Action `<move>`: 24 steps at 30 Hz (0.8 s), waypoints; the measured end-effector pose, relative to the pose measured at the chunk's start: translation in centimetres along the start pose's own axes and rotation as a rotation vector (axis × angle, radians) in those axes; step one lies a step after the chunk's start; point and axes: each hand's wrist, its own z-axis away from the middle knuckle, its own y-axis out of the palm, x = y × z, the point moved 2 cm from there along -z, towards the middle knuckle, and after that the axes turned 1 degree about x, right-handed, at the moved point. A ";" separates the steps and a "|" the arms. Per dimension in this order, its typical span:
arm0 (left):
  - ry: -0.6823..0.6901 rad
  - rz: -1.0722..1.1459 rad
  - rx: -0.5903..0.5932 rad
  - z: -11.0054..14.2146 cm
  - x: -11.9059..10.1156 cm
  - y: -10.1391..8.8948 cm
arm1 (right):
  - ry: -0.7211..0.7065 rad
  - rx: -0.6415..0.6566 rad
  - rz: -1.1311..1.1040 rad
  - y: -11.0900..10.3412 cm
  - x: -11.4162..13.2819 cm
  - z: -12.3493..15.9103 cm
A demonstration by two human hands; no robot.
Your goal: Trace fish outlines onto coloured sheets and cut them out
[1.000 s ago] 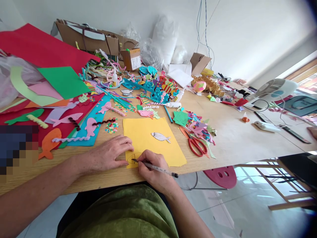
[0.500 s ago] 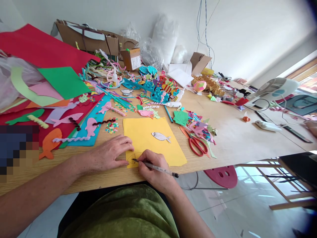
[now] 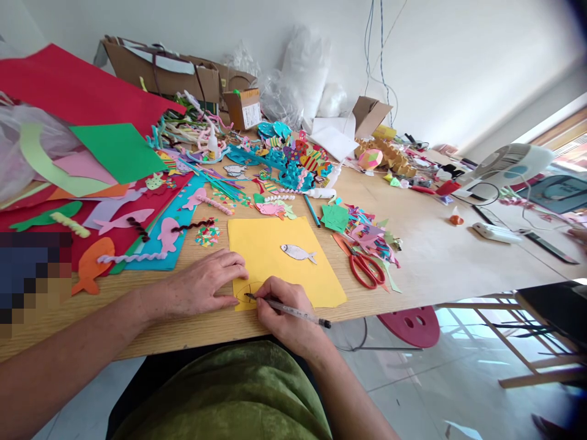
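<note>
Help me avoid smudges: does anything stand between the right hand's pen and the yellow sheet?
Nothing visible does: the right hand holds the pen with its tip at the yellow sheet, and the white paper fish lies farther up, clear of it.

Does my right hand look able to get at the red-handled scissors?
Probably yes: the red-handled scissors lie nearby with their handles uncovered, but the right hand holds a slim clear plastic pen.

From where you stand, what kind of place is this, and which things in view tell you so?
Probably a craft room or small handicraft workshop: a long table holds heaps of coloured fish cut-outs, red-handled scissors lie beside yellow paper, and cardboard boxes stand by the wall.
</note>
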 end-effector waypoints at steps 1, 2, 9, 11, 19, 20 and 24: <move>0.001 0.002 0.000 0.0 0.0 0.0 | -0.002 0.001 0.000 0.0 0.0 0.0; 0.001 0.004 0.000 0.0 0.0 0.0 | -0.004 0.005 0.000 0.0 0.0 0.0; -0.015 0.000 0.021 0.0 -0.1 -0.1 | -0.013 0.001 -0.002 -0.1 0.0 0.0; -0.013 0.001 0.012 0.0 -0.1 -0.1 | -0.008 0.006 0.002 -0.1 0.1 0.0; -0.010 -0.004 0.006 0.1 0.0 0.0 | -0.011 -0.004 0.009 0.0 0.0 0.0; -0.007 -0.005 0.007 0.1 0.0 0.0 | -0.005 -0.005 0.008 0.0 0.0 0.0; -0.006 -0.003 0.008 0.1 0.0 0.0 | -0.005 -0.009 0.000 0.0 0.1 0.0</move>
